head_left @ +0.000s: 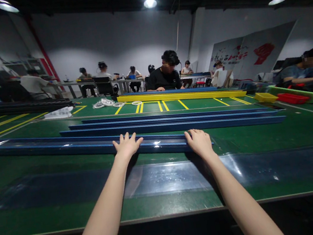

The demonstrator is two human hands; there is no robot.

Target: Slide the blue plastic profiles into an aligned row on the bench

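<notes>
Dim workshop, lamps overhead, green bench running past both frame edges, distant workers small and soft, with a person in black partly hidden behind a yellow rail. Blue rail nearest the wearer lies across the bench under both hands, glossy on top, its left end cut off by the frame: left hand palm down, fingers spread wide; right hand near the right end, fingers close together, palm side hidden, grip impossible to tell. Clear strip lies nearer the wearer, partly covered by the forearms, its outline hard to trace.
</notes>
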